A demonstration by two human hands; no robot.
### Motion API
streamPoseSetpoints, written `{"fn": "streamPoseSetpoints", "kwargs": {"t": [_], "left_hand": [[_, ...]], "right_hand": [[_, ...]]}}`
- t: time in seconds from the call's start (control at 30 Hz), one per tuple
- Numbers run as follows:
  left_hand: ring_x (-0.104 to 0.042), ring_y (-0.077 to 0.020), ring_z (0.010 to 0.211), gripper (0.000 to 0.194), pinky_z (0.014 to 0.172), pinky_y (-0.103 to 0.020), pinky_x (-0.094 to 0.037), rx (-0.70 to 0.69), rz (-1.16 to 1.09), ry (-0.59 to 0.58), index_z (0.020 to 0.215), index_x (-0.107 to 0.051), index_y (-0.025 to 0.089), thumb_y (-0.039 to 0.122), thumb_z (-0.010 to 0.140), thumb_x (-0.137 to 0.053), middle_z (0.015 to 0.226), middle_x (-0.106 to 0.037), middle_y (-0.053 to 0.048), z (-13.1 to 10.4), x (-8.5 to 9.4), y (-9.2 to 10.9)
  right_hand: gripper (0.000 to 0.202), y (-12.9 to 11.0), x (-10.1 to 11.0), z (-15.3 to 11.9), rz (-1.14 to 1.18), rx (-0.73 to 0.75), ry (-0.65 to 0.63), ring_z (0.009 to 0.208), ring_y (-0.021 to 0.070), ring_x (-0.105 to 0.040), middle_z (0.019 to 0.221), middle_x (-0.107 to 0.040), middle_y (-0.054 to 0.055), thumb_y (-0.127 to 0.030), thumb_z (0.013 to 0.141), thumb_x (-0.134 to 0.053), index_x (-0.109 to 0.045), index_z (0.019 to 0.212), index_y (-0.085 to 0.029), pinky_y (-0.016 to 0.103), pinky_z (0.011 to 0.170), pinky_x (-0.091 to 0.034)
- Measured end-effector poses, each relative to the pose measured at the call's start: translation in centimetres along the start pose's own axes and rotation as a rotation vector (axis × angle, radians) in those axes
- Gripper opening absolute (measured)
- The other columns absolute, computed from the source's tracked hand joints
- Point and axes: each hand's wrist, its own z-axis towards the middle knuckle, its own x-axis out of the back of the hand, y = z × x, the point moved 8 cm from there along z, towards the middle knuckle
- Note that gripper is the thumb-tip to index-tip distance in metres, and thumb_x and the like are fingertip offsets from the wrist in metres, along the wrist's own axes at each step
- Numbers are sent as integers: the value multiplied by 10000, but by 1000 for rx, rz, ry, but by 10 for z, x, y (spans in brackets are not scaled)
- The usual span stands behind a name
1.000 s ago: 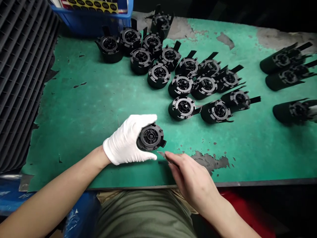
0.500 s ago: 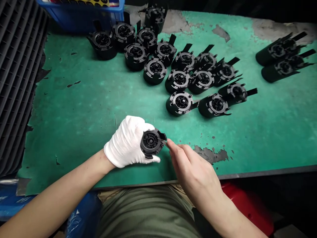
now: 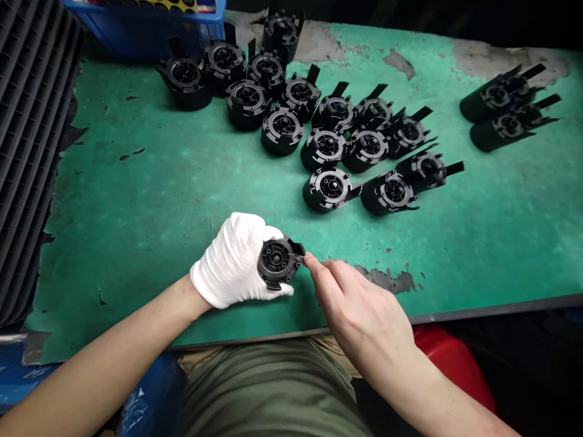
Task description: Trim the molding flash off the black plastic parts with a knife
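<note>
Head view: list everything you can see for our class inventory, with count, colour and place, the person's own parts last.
Worn tabletop: one, green, across the view
Held round part: one, black, front centre
Thin blade: one, grey, at the held part's edge
Standing pronged parts: fifteen, black, back centre
Farther pronged parts: about four, overlapping, black, back right
Bin: one, blue, back left
Printed sheet: at least one, yellow and black, in the bin
Ribbed panel: one, black, left edge
Plastic wrapping: count unclear, blue, lower left
Unidentified object: one, red, lower right
Garment: one, olive, bottom centre
Left hand: one, white-gloved, gripping the part
Right hand: one, bare, pinching the blade
</note>
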Motion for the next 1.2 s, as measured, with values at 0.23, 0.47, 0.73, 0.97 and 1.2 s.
{"fn": "streamPoseSetpoints", "kwargs": {"t": [0.23,0.47,0.73,0.97,1.2], "left_hand": [[-618,-305,814,712,797,-462,-494,16,-21,-14,988,-725,209,830,648,-800,894,-651,-91,0,-3,-2],[-628,-316,848,707,825,-479,-504,27,-39,-22,975,-725,219,844,649,-788,903,-655,-91,0,-3,-3],[-625,-318,822,731,793,-482,-505,32,-60,-22,1008,-736,212,856,665,-768,887,-659,-100,2,-3,-3],[-615,-301,788,721,774,-470,-496,16,-51,-12,987,-730,210,853,664,-776,863,-650,-90,2,-2,-2],[-615,-298,793,708,776,-464,-493,23,-35,-36,976,-727,217,852,665,-764,856,-645,-85,3,-3,-2]], "right_hand": [[423,2,-4,-4,32,6,-27,783,192,-574,961,-671,75,-26,1048,-426,-547,1450,-69,318,625,-397],[448,7,-14,-10,92,-35,-47,815,186,-596,1032,-681,76,-99,1068,-492,-485,1516,-94,307,628,-424],[393,0,0,1,-24,11,-33,729,193,-544,865,-618,51,-20,1026,-478,-571,1407,-51,334,583,-373],[435,-2,1,2,-43,67,-40,760,199,-570,908,-669,77,24,1003,-426,-553,1417,-21,329,627,-419],[472,-1,2,4,-51,120,-48,754,206,-580,871,-647,66,48,960,-440,-542,1417,-8,339,603,-452]]}}
